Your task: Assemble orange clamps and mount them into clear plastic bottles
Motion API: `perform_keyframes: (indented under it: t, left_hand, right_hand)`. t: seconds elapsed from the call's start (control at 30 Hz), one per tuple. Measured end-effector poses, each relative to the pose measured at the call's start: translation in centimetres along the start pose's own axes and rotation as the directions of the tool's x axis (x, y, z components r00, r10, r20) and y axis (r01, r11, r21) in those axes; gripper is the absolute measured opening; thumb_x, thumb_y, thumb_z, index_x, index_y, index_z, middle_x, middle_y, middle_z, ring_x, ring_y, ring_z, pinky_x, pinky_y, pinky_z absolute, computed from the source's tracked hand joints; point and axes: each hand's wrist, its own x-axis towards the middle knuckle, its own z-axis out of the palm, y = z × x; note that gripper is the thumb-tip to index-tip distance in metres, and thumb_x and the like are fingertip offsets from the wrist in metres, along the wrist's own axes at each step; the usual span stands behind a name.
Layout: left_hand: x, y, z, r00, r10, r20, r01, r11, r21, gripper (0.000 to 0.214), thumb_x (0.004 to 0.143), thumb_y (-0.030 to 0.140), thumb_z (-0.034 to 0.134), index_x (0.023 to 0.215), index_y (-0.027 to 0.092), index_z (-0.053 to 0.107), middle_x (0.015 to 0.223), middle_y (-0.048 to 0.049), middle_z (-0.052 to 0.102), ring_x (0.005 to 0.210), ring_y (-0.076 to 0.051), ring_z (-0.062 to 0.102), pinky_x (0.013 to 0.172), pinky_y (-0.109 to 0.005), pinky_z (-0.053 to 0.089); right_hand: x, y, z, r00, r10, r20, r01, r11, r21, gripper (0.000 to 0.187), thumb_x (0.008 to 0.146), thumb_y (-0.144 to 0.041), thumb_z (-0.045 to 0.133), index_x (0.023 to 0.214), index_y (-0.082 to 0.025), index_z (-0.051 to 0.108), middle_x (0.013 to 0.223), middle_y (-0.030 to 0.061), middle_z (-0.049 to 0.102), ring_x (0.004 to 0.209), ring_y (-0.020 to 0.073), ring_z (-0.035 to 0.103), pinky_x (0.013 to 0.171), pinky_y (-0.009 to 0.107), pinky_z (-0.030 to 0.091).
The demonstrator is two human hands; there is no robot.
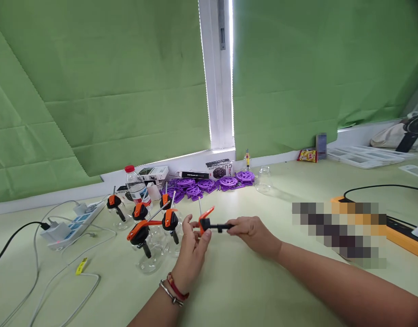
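Between my two hands is an orange-and-black lever part (pixel 205 223) with a black stem and a thin metal rod; its exact kind is unclear. My left hand (pixel 192 245) pinches its orange-and-black head. The right end of the black stem is gripped in the closed fingers of my right hand (pixel 251 232), which hide its tip. Left of my left hand, several similar parts (pixel 140 234) stand stem-down in clear glass or plastic jars (pixel 152 263).
Purple round parts (pixel 212 184) lie in a row by the wall, near an upturned clear cup (pixel 263 179). A red-capped bottle (pixel 137 186) stands behind the jars. At left are a power strip (pixel 77 225) and loose cables; an orange case (pixel 399 236) lies at right.
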Motion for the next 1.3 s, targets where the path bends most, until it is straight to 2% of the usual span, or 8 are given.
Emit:
perform_keyframes:
  t: [0.17, 0.27, 0.33, 0.4, 0.5, 0.83, 1.07, 1.3]
  left_hand:
    - [0.6, -0.4, 0.0, 0.955, -0.209, 0.209, 0.246, 0.954, -0.169, 0.057, 0.079, 0.047, 0.053, 0.123, 0.022, 0.027, 0.077, 0.0029, 0.05, 0.055, -0.009, 0.052, 0.045, -0.021, 0.04]
    - [0.7, -1.0, 0.1, 0.955, -0.236, 0.181, 0.266, 0.949, -0.167, 0.05, 0.078, 0.046, 0.055, 0.117, 0.023, 0.033, 0.076, 0.0047, 0.045, 0.057, -0.008, 0.051, 0.048, -0.02, 0.04]
    - [0.7, -1.3, 0.1, 0.948, -0.253, 0.194, 0.286, 0.944, -0.163, 0.049, 0.079, 0.047, 0.055, 0.116, 0.023, 0.034, 0.076, 0.0046, 0.043, 0.059, -0.009, 0.053, 0.048, -0.02, 0.04]
    - [0.6, -1.6, 0.1, 0.94, -0.268, 0.212, 0.304, 0.939, -0.161, 0.049, 0.079, 0.048, 0.054, 0.116, 0.023, 0.033, 0.077, 0.0046, 0.042, 0.06, -0.009, 0.054, 0.049, -0.021, 0.042]
    - [0.7, -1.9, 0.2, 0.935, -0.272, 0.226, 0.314, 0.933, -0.178, 0.05, 0.079, 0.048, 0.054, 0.116, 0.023, 0.032, 0.079, 0.0035, 0.043, 0.061, -0.01, 0.055, 0.05, -0.022, 0.043]
    - [0.9, -1.5, 0.2, 0.925, -0.312, 0.217, 0.362, 0.899, -0.248, 0.037, 0.075, 0.045, 0.061, 0.089, 0.019, 0.04, 0.073, 0.0019, 0.052, 0.061, -0.013, 0.058, 0.058, -0.027, 0.047]
    - [1.0, -1.5, 0.0, 0.928, -0.29, 0.233, 0.344, 0.908, -0.24, 0.032, 0.073, 0.044, 0.063, 0.076, 0.017, 0.044, 0.075, -0.0027, 0.059, 0.069, -0.015, 0.06, 0.068, -0.03, 0.049]
    - [1.4, -2.0, -0.3, 0.948, -0.283, 0.148, 0.313, 0.915, -0.256, 0.036, 0.071, 0.047, 0.064, 0.073, 0.018, 0.044, 0.074, 0.0019, 0.05, 0.072, -0.014, 0.059, 0.073, -0.033, 0.05]
  right_hand:
    - [-0.8, 0.2, -1.1, 0.951, -0.066, 0.302, 0.052, 0.997, 0.054, 0.015, 0.076, -0.033, 0.06, 0.079, -0.026, 0.072, 0.106, 0.0036, 0.067, 0.092, 0.0227, 0.062, 0.081, 0.036, 0.048]
    - [1.4, 3.4, -3.0, 0.982, 0.129, -0.136, -0.131, 0.991, -0.005, 0.025, 0.074, -0.037, 0.059, 0.091, -0.021, 0.064, 0.111, 0.0088, 0.062, 0.102, 0.025, 0.057, 0.091, 0.041, 0.042]
    - [3.3, 6.1, -4.7, 0.783, 0.286, -0.552, -0.399, 0.913, -0.092, 0.046, 0.072, -0.043, 0.058, 0.11, -0.019, 0.051, 0.118, 0.0118, 0.055, 0.105, 0.0262, 0.052, 0.089, 0.04, 0.042]
    - [4.6, 8.7, -6.3, 0.473, 0.393, -0.789, -0.716, 0.692, -0.085, 0.07, 0.064, -0.047, 0.065, 0.121, -0.016, 0.039, 0.125, 0.0164, 0.046, 0.115, 0.0304, 0.042, 0.094, 0.04, 0.037]
    - [5.6, 11.8, -8.1, 0.342, 0.436, -0.832, -0.81, 0.586, -0.026, 0.091, 0.055, -0.05, 0.07, 0.126, -0.012, 0.028, 0.13, 0.0244, 0.037, 0.119, 0.039, 0.034, 0.096, 0.048, 0.031]
    - [6.8, 16.2, -10.6, 0.396, 0.538, -0.744, -0.889, 0.429, -0.164, 0.089, 0.053, -0.063, 0.065, 0.124, -0.018, 0.038, 0.116, 0.0203, 0.054, 0.114, 0.039, 0.043, 0.092, 0.051, 0.031]
    - [5.7, 15.2, -10.1, 0.424, 0.404, -0.811, -0.78, 0.617, -0.101, 0.084, 0.052, -0.053, 0.071, 0.121, -0.016, 0.041, 0.123, 0.0182, 0.05, 0.116, 0.0334, 0.042, 0.096, 0.039, 0.035]
    - [5.6, 11.4, -7.9, 0.604, 0.535, -0.591, -0.659, 0.752, 0.008, 0.082, 0.048, -0.039, 0.076, 0.12, -0.016, 0.044, 0.128, 0.018, 0.043, 0.114, 0.0301, 0.046, 0.092, 0.039, 0.041]
